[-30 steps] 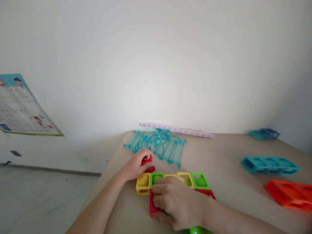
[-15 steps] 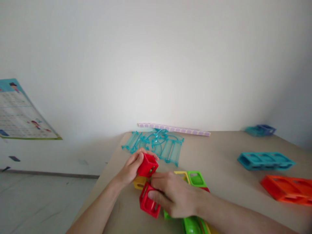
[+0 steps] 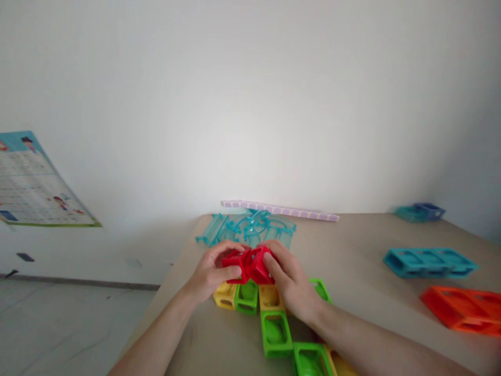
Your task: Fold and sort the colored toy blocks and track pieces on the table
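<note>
My left hand (image 3: pixel 213 271) grips a red hollow cube block (image 3: pixel 236 262), thumb across its front. In my right hand (image 3: pixel 287 279) is a second red cube block (image 3: pixel 258 267), tilted against the first; whether the two are joined I cannot tell. Just below them on the table lie a yellow block (image 3: pixel 225 296), a green block (image 3: pixel 246 297) and another yellow block (image 3: pixel 270 297) in a row. Nearer to me are a green block (image 3: pixel 276 334) and a further green one (image 3: pixel 311 360). My right forearm hides part of this group.
Clear blue plastic track pieces (image 3: pixel 254 227) lie at the back of the table (image 3: pixel 340 250), before a purple patterned strip (image 3: pixel 282 209). On the right are a teal block row (image 3: pixel 430 262) and an orange block row (image 3: pixel 465 308). A dark blue block (image 3: pixel 429 211) stands in the far corner.
My right hand has lifted its red block from low near the table up beside the left hand's red block. The two blocks now meet, and the yellow and green row below shows more.
</note>
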A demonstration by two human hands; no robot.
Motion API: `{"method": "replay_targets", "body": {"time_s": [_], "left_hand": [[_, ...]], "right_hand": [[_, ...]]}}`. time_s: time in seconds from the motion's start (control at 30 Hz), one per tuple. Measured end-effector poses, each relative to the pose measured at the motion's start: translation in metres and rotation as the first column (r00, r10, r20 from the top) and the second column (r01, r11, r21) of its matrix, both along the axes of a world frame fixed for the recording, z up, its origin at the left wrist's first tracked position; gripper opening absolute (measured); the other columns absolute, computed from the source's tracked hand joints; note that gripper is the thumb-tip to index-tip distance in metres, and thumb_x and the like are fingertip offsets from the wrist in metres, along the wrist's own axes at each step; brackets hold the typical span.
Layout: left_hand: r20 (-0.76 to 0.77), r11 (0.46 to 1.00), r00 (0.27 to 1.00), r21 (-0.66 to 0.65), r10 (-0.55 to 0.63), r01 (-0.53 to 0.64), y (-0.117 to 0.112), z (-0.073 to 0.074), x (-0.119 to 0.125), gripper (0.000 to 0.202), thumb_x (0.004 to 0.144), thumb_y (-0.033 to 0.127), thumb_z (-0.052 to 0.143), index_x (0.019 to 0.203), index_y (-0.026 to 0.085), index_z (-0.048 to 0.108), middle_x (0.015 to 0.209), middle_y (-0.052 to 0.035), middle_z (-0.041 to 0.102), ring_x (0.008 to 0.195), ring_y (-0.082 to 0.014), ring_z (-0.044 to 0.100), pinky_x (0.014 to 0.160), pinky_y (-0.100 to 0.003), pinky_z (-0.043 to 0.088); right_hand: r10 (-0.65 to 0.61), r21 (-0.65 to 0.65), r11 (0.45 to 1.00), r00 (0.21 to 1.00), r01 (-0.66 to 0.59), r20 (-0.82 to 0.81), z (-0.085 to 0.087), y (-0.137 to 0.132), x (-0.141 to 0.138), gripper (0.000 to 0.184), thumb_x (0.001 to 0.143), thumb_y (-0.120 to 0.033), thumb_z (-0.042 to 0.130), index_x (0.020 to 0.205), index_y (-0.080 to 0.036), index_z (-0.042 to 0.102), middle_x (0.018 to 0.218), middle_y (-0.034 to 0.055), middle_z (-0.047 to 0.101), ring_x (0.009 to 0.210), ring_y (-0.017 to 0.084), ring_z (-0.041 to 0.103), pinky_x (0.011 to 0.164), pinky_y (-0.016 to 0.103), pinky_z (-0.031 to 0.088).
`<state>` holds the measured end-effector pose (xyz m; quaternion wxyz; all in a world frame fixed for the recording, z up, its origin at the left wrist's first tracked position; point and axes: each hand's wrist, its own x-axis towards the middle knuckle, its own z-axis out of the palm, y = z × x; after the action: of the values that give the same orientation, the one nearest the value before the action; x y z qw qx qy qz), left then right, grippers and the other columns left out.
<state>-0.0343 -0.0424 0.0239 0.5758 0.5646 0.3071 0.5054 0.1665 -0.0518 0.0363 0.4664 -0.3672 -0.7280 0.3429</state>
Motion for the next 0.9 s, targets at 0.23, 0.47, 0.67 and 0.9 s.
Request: {"method": "replay_targets", "body": {"time_s": [0.23, 0.47, 0.67, 0.9], "left_hand": [[-0.12, 0.924, 0.942, 0.267, 0.314, -0.274, -0.001, 0.0013, -0.0014, 0.05, 0.064, 0.023, 0.081, 0.11, 0.021, 0.06, 0.106, -0.0054, 0.067, 0.095, -0.0205, 0.064, 0.086, -0.031, 0.05], [-0.192, 0.918, 0.918, 0.269, 0.347, -0.291, -0.0032, 0.0024, 0.0005, 0.047, 0.066, 0.027, 0.08, 0.109, 0.02, 0.061, 0.109, -0.0073, 0.067, 0.096, -0.0223, 0.064, 0.087, -0.032, 0.049], [-0.129, 0.922, 0.931, 0.235, 0.342, -0.307, -0.0035, 0.0042, 0.001, 0.043, 0.068, 0.029, 0.079, 0.107, 0.02, 0.062, 0.11, -0.0077, 0.068, 0.097, -0.0233, 0.065, 0.082, -0.031, 0.051], [-0.127, 0.912, 0.932, 0.287, 0.34, -0.294, -0.0044, 0.0061, 0.0042, 0.04, 0.065, 0.031, 0.081, 0.1, 0.019, 0.066, 0.108, -0.0086, 0.068, 0.098, -0.0241, 0.065, 0.085, -0.033, 0.052]], "right_hand": [[0.032, -0.065, 0.997, 0.999, -0.035, -0.04, -0.0013, -0.0015, -0.0015, 0.03, 0.098, -0.044, 0.039, 0.101, -0.021, 0.058, 0.093, 0.002, 0.062, 0.085, 0.016, 0.056, 0.072, 0.026, 0.044], [-0.049, -0.045, 0.998, 0.998, 0.047, -0.033, -0.0081, -0.001, -0.0017, 0.02, 0.092, -0.036, 0.054, 0.105, -0.021, 0.05, 0.1, 0.0044, 0.06, 0.086, 0.017, 0.058, 0.071, 0.028, 0.049], [-0.053, -0.028, 0.998, 0.989, 0.049, -0.136, -0.0086, -0.0049, -0.0024, 0.028, 0.091, -0.036, 0.055, 0.114, -0.024, 0.044, 0.107, 0.0064, 0.057, 0.092, 0.019, 0.058, 0.069, 0.029, 0.052], [0.033, -0.106, 0.993, 0.978, -0.056, -0.206, -0.0064, -0.0064, -0.0035, 0.046, 0.091, -0.039, 0.056, 0.131, -0.027, 0.037, 0.123, 0.0095, 0.053, 0.099, 0.021, 0.06, 0.065, 0.029, 0.055]]}}
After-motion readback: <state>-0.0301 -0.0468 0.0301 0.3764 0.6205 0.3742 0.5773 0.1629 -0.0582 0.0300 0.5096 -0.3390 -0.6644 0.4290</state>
